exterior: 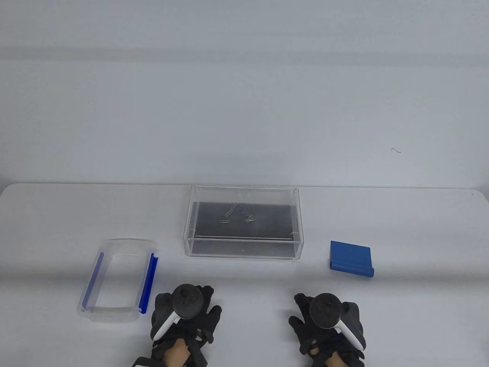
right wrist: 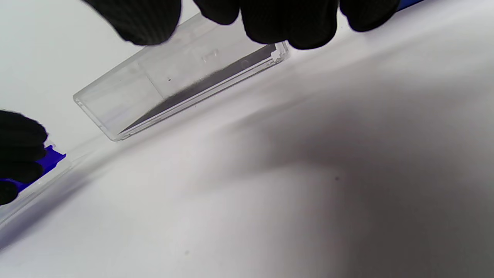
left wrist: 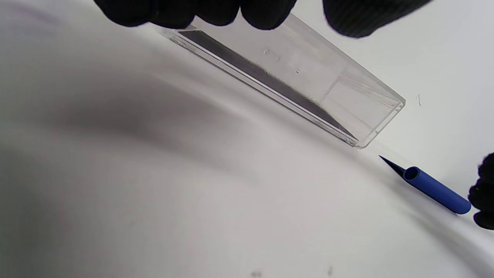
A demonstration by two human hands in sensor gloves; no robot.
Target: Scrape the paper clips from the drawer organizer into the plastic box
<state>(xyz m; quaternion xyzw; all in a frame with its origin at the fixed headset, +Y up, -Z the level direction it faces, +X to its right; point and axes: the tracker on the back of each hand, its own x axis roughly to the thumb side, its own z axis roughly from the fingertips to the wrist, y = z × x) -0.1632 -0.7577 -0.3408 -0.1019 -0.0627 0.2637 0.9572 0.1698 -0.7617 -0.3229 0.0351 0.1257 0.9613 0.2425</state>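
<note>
Paper clips [exterior: 237,215] loose mid-floor of clear drawer organizer [exterior: 244,250]. Blue scraper [exterior: 350,264] just right of organizer, long axis across; right hand [exterior: 328,325] nearer. Both hands flat, empty; left hand [exterior: 185,315] near plastic box [exterior: 118,244], left of organizer.

no readable text, label, brand, number or sign anywhere in the three views.
</note>
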